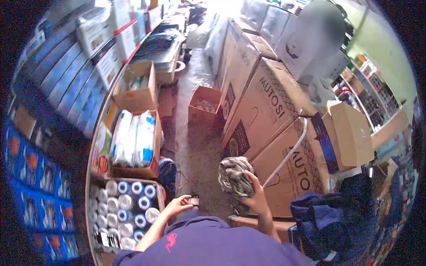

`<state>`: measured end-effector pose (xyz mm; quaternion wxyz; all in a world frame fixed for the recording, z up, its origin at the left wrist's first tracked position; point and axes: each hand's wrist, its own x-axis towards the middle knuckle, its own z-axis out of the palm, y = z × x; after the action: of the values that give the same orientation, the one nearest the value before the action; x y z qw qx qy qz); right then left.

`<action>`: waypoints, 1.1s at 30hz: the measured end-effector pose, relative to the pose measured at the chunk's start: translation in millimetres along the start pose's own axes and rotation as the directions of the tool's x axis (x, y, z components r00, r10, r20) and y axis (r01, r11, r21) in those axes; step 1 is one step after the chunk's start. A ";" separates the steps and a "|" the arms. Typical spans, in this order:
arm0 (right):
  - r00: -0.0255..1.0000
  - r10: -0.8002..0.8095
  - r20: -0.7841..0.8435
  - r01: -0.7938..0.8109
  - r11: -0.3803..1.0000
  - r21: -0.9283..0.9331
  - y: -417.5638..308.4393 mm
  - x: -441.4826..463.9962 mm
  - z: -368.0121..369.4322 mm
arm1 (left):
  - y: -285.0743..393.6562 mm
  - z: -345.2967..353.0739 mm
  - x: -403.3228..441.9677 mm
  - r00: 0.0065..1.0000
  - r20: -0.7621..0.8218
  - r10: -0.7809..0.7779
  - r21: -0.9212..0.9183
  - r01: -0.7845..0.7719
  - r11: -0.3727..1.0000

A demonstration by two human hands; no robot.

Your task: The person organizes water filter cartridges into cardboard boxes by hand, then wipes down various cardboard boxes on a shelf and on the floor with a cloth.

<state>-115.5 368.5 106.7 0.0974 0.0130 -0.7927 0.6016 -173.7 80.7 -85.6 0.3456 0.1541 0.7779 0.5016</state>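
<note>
My right hand (256, 201) grips a bundled grey cloth (236, 176), crumpled and folded, with the thumb lying along its side. It is held above the floor beside the tall cartons. My left hand (178, 206) is at the lower middle with its fingers bent together. A small pale thing (194, 201) shows at its fingertips; whether the fingers hold it or it lies behind them is unclear. Left of that hand, a carton of white and blue-ringed rolls (125, 202) stands close to my forearm.
Large MUTOSI cartons (277, 99) line the right side, with a white strap (287, 156) hanging across them. An open carton (205, 103) sits in the narrow aisle (191, 146). Another carton holds plastic-wrapped white packs (133, 138). Dark blue clothing (321, 217) lies at lower right.
</note>
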 end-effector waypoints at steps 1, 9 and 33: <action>1.000 0.014 -0.024 -0.014 1.000 0.000 0.9 18.2 5.6 | 8.2 -10.5 11.8 0.999 0.028 0.027 -0.092 -0.024 0.995; 0.973 -0.196 -0.121 0.152 0.942 -0.301 13.1 95.3 31.1 | 100.7 -9.0 134.8 0.920 0.022 0.390 -0.633 -0.289 0.718; 0.668 -0.524 -0.528 0.025 0.725 -0.688 -21.4 125.9 -145.8 | 417.6 -42.5 288.4 0.622 -0.166 0.765 -0.234 -0.779 0.582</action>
<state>-215.7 514.2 186.0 0.4808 -0.1183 -0.8362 0.2359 -453.5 408.9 185.3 0.0929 0.4135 0.5612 0.7110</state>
